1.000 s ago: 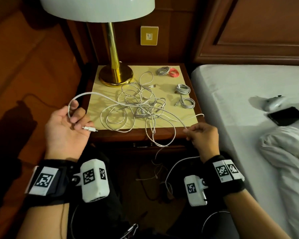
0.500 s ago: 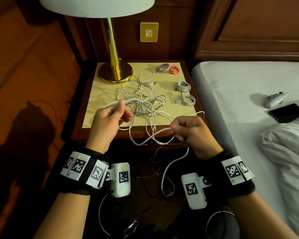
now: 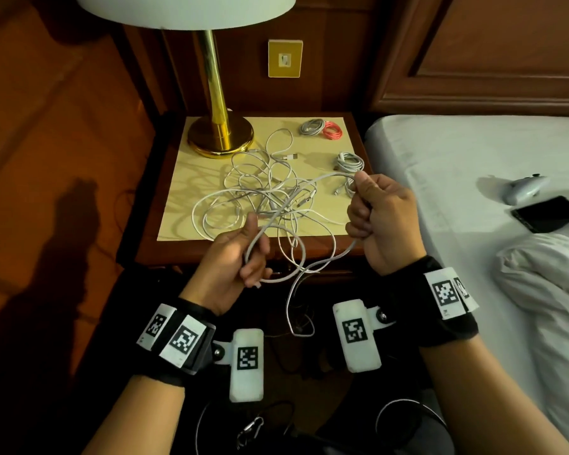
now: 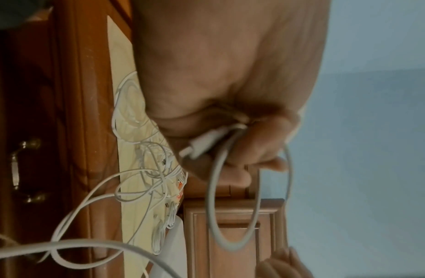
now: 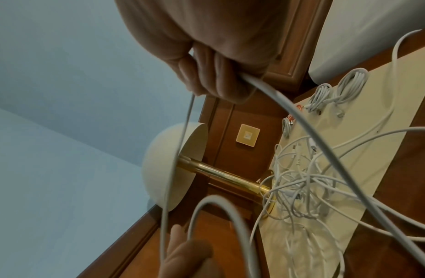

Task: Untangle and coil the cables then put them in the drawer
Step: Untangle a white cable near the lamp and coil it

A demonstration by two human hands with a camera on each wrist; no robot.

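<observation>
Head view, lower centre: the left hand (image 3: 234,257) has its fingers curled round a small loop of white cable (image 3: 312,261), the plug end pinched against the palm, as the left wrist view shows.
Right hand (image 3: 380,221), centre right: closed in a fist round the same cable further along, the cord rising out of the top of the fist.
Slack: it hangs below the nightstand (image 3: 151,244) front edge, between the two wrists.
Handling, I'd judge: light, limp, smooth-jacketed; it likely slides through fingers and springs out of a coil. Best held at the plug and fed loop by loop.
Tangle (image 3: 263,192), middle of the frame: thin white cords knotted loosely on the cream mat (image 3: 184,178).
Coiled bundles, upper right of the mat: two white, one grey, one red (image 3: 333,132).
Drawer: its handle (image 4: 16,169) shows in the left wrist view; it looks shut.
Lamp (image 3: 219,136), upper left of the mat.
</observation>
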